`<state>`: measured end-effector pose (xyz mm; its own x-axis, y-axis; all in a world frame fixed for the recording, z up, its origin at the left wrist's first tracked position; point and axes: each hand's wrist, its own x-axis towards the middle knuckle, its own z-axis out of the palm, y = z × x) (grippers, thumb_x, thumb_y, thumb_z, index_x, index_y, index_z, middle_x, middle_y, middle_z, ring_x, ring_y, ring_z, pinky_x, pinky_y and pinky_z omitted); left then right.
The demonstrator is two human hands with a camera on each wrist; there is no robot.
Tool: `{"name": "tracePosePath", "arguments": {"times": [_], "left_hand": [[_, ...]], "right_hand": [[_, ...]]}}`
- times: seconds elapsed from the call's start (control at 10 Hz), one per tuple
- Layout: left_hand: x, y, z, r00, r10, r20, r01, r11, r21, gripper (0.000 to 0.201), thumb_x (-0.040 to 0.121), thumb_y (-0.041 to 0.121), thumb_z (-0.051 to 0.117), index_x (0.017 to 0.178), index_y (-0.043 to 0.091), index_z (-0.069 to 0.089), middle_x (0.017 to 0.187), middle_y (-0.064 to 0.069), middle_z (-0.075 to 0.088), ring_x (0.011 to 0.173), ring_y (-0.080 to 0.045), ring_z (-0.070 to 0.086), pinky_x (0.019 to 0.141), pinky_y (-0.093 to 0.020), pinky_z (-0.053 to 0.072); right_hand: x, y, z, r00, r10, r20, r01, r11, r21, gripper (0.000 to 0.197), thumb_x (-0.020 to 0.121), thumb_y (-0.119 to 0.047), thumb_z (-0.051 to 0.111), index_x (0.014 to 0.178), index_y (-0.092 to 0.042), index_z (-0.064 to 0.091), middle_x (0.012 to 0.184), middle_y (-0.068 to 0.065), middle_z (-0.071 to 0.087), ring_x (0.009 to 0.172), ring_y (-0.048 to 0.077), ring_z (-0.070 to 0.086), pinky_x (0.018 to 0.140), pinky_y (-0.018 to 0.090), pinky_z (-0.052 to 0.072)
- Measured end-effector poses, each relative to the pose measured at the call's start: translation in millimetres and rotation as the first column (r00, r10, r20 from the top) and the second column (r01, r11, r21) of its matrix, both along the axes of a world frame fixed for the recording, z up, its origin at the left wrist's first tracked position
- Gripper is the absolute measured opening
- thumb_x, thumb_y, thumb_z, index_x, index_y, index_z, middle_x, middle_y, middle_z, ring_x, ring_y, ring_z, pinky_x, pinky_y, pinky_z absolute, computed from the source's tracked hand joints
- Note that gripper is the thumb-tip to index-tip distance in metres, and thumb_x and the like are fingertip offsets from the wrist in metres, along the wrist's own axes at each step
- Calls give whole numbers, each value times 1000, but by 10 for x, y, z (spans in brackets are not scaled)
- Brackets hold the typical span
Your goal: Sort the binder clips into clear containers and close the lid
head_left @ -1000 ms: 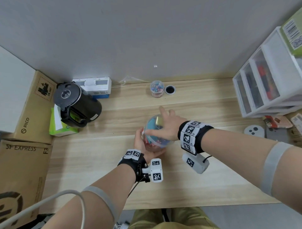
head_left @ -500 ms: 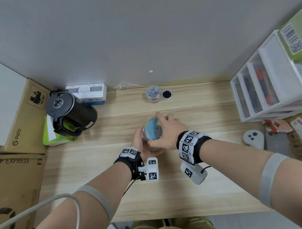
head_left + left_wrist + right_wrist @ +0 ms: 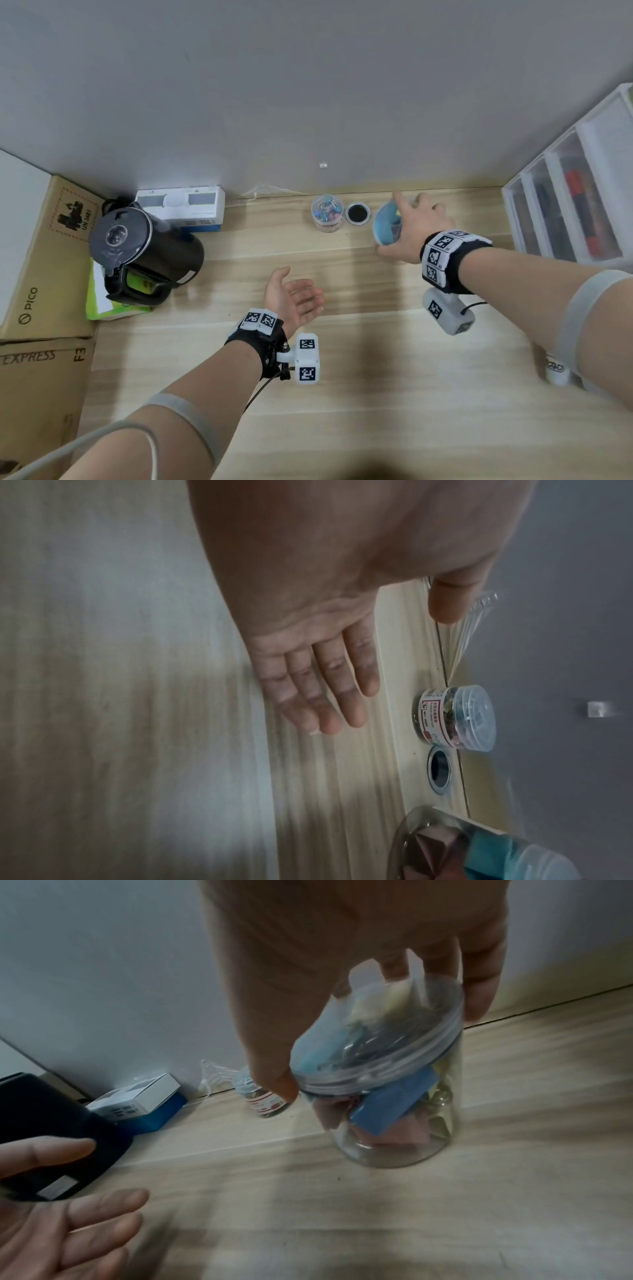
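My right hand point(image 3: 407, 222) grips the lid rim of a tall clear jar point(image 3: 394, 1096) filled with large blue, pink and yellow binder clips, at the back right of the desk. The jar point(image 3: 387, 222) has its clear lid on; whether its base touches the wood I cannot tell. A small clear lidded container point(image 3: 327, 212) of small coloured clips stands by the wall to its left, also seen as the small container point(image 3: 455, 718). My left hand point(image 3: 294, 301) hovers empty over mid-desk, palm up, fingers relaxed and straight point(image 3: 329, 685).
A round cable hole point(image 3: 357, 213) lies between the two containers. A black kettle point(image 3: 144, 250) and a white-blue box point(image 3: 181, 209) sit back left, cardboard boxes point(image 3: 37, 260) at far left. White plastic drawers point(image 3: 568, 209) stand at right.
My right hand has carried the big jar from mid-desk to the back right, beside the cable hole. My left hand has let go of the jar and stays behind, open.
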<state>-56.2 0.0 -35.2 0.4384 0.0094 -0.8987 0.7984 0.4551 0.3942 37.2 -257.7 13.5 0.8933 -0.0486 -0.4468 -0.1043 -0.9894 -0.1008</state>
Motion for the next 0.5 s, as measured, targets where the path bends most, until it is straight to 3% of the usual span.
{"name": "tracePosePath", "arguments": {"times": [0.2,0.3,0.4,0.5], "left_hand": [[142,-4,-9,1000,7,-4,-7,1000,4,56,94,50,47,110,-1,66,106,-23,71,91,-38,66,79,-43,54],[147,-11,-24,1000,12,-15,-12,1000,10,56,93,50,48,109,0,66,107,-22,72,92,-37,66,82,-44,53],[178,-27,-9,1000,21,-8,-21,1000,-10,54,93,50,49,108,0,67,106,-21,71,92,-37,66,87,-46,52],[179,-20,81,1000,0,3,-1,1000,13,53,94,49,49,107,1,67,103,-20,72,88,-35,66,85,-44,52]], "right_hand": [[224,7,-89,1000,-21,-10,22,1000,19,108,60,-68,64,149,-39,9,144,12,29,124,39,39,94,49,45],[279,18,-70,998,-35,-46,37,999,29,111,63,-66,66,150,-40,3,155,11,18,133,42,33,99,51,42],[274,25,-69,999,-22,-30,23,1000,13,113,61,-69,64,151,-37,2,159,13,12,144,43,16,109,56,31],[203,57,-90,997,-6,76,5,1000,16,109,63,-69,60,151,-24,14,153,20,23,145,38,14,113,55,25]]}}
